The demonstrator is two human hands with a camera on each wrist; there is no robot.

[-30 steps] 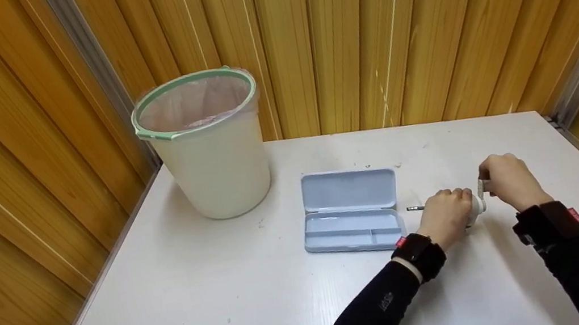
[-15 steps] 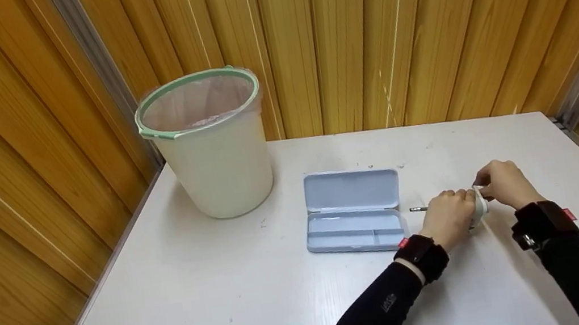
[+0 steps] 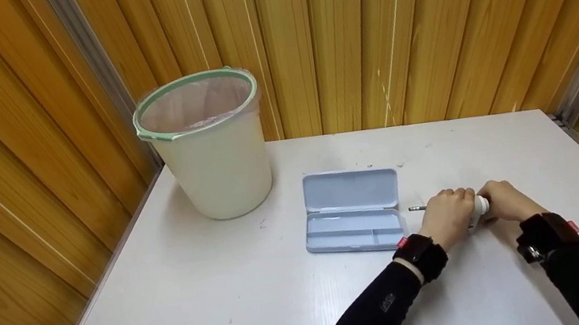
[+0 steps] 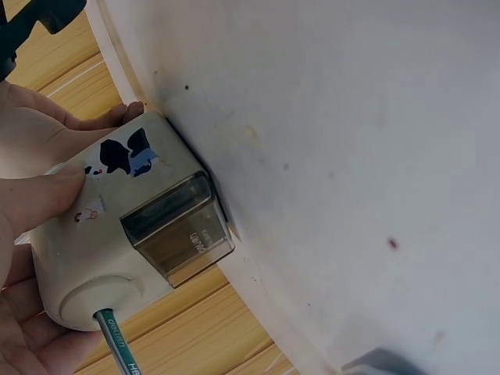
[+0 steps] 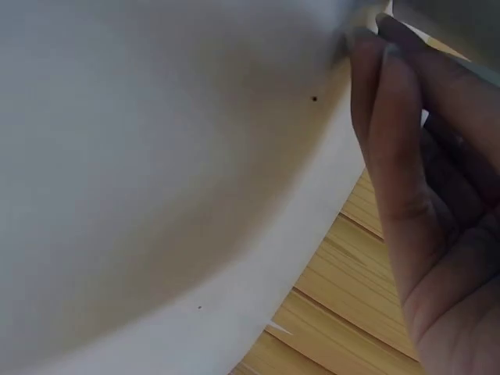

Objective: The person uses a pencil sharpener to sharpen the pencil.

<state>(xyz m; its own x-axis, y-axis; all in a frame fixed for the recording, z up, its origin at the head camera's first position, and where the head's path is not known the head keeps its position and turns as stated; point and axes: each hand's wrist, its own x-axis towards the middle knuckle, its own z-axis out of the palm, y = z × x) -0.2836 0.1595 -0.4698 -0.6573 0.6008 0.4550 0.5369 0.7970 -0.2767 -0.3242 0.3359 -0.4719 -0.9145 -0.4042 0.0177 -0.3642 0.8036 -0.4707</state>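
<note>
A person in black sleeves works at a white table (image 3: 265, 309) set in a corner of yellow wood-panelled walls (image 3: 339, 34). Only the forearms and hands show, each wrist wearing a black strap.

The left hand (image 3: 448, 216) sits on the right half of the table, its fingers curled over a small cream-white pencil sharpener (image 4: 117, 234) that stands on the tabletop. In the left wrist view, the fingers and thumb wrap the sharpener's body. The sharpener has a clear smoky shavings drawer (image 4: 178, 228) on its side and a black-and-white cartoon sticker (image 4: 125, 155) above the drawer. A green pencil (image 4: 117, 345) is pushed into the round hole at one end. From the head view, the free end of the pencil (image 3: 417, 208) pokes out to the left of the left hand, pointing toward the case.

The right hand (image 3: 505, 203) is pressed up against the other end of the sharpener, where a white rounded part (image 3: 481, 205) shows between the two hands. Its fingers are bent around something at that end, likely the crank, but the handle itself is hidden. In the right wrist view the fingers (image 5: 406, 156) lie close together against a pale surface.

Just left of the hands lies a pale blue pencil case (image 3: 353, 210), open flat, its lid toward the wall and its divided tray toward the person. Farther left, near the back corner, stands a cream waste bin (image 3: 211, 154) with a green rim and a thin plastic liner.
</note>
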